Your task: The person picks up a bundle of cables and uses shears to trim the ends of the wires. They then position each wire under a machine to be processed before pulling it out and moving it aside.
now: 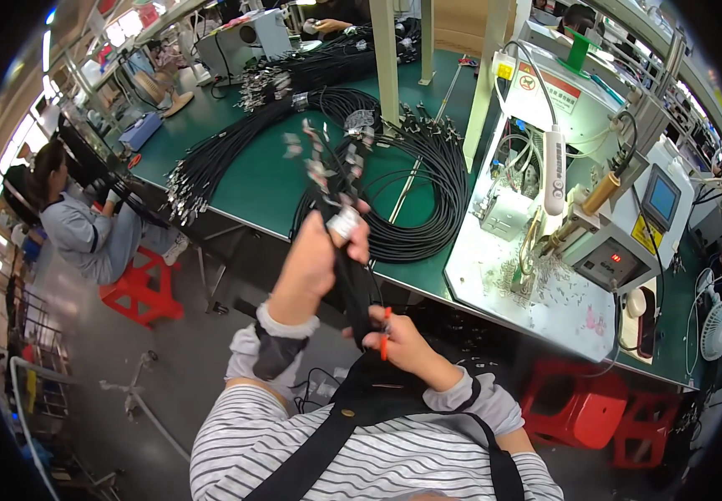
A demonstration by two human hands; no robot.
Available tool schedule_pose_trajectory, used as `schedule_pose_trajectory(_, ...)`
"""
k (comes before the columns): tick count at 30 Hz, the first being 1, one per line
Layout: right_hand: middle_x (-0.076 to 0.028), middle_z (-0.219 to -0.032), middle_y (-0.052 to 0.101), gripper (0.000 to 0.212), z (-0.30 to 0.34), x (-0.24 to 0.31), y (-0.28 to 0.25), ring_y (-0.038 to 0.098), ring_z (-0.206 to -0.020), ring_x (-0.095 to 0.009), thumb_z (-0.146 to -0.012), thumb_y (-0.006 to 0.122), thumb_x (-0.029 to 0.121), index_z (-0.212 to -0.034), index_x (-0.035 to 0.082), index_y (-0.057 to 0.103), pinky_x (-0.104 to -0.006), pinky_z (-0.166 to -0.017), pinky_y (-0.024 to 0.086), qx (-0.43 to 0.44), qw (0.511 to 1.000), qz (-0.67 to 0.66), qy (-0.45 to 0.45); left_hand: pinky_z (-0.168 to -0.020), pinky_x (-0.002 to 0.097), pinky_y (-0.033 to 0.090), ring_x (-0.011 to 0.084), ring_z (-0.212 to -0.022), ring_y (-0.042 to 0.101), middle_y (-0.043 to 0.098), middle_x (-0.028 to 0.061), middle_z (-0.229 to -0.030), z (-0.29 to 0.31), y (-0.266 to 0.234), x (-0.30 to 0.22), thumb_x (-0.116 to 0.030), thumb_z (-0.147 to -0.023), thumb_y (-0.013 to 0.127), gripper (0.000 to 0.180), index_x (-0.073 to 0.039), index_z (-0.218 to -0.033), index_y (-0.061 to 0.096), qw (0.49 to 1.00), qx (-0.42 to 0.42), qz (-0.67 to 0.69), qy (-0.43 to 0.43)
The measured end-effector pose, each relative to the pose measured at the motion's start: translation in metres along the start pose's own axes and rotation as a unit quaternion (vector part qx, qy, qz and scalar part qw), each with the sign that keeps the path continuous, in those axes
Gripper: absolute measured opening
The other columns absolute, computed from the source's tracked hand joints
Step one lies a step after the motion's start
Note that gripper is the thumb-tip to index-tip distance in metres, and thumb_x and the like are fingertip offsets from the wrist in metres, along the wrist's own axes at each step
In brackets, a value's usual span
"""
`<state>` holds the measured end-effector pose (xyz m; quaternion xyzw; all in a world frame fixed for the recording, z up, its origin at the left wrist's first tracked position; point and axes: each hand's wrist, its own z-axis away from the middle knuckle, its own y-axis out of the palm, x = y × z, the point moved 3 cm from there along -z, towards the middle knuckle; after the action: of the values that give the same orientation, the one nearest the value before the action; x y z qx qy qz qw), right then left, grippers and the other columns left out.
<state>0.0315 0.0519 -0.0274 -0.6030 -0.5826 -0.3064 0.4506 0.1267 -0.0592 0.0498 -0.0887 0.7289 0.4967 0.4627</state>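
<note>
Both hands [315,255] [407,344] are closed: left on cables [350,292] slanting steeply, connectors [318,176] up-left, right on orange-handled scissors [384,346].

Cable bundle [351,288]: black, slender, running from above the left hand [321,250] down toward the right hand [402,338], the left hand gripping it.
Connector ends [317,159]: silvery, blurring, splaying out above the left hand.
White wrap [344,224]: showing on the bundle at the left fingers.
Orange-handled tool [384,344]: resting in the right hand's grip, its working end staying unclear.
</note>
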Motion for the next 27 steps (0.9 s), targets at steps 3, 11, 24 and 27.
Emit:
schedule_pose_trajectory(3,-0.019,-0.075,0.058,0.035,0.004,0.020,-0.007,0.058,-0.064,-0.031,-0.074,0.062,0.010,-0.104,-0.003,0.050,-0.0319,-0.060,0.047,-0.148,0.961,-0.205,0.111,-0.059,0.0291,0.048,0.0139,-0.059,0.054,0.054,0.0066,-0.072,0.012,0.016,0.042,-0.008,-0.083,0.051,0.018,-0.001,-0.098,0.044,0.987,-0.079,-0.138,0.016)
schedule_pose_trajectory(11,-0.017,-0.081,0.061,0.034,0.017,0.028,-0.039,0.061,-0.069,-0.020,-0.073,0.052,-0.005,-0.108,-0.002,0.050,-0.0245,-0.061,0.045,-0.195,0.967,0.063,0.151,-0.070,0.0285,0.049,0.0178,-0.078,0.061,0.060,0.0133,-0.089,0.027,0.040,0.058,-0.006,-0.081,0.054,0.018,0.002,-0.096,0.048,0.985,-0.032,-0.164,-0.053)
schedule_pose_trajectory(24,-0.012,-0.072,0.060,0.029,0.041,0.028,-0.050,0.059,-0.060,-0.018,-0.068,0.054,-0.007,-0.095,0.000,0.058,-0.0256,-0.055,0.046,-0.122,0.978,0.157,0.063,-0.074,0.0338,0.049,0.0261,-0.083,0.061,0.060,0.0162,-0.095,0.024,0.035,0.041,-0.013,-0.083,0.053,0.029,0.004,-0.105,0.050,0.994,-0.058,-0.090,-0.012)
schedule_pose_trajectory(27,-0.016,-0.079,0.062,0.033,0.054,0.019,-0.048,0.063,-0.069,-0.026,-0.064,0.053,-0.008,-0.096,0.000,0.058,-0.0300,-0.059,0.050,-0.074,0.980,0.165,0.088,-0.074,0.0359,0.049,0.0286,-0.084,0.061,0.058,0.0180,-0.099,0.017,0.035,0.037,-0.016,-0.085,0.050,0.032,0.004,-0.110,0.046,0.997,-0.065,-0.032,-0.018)
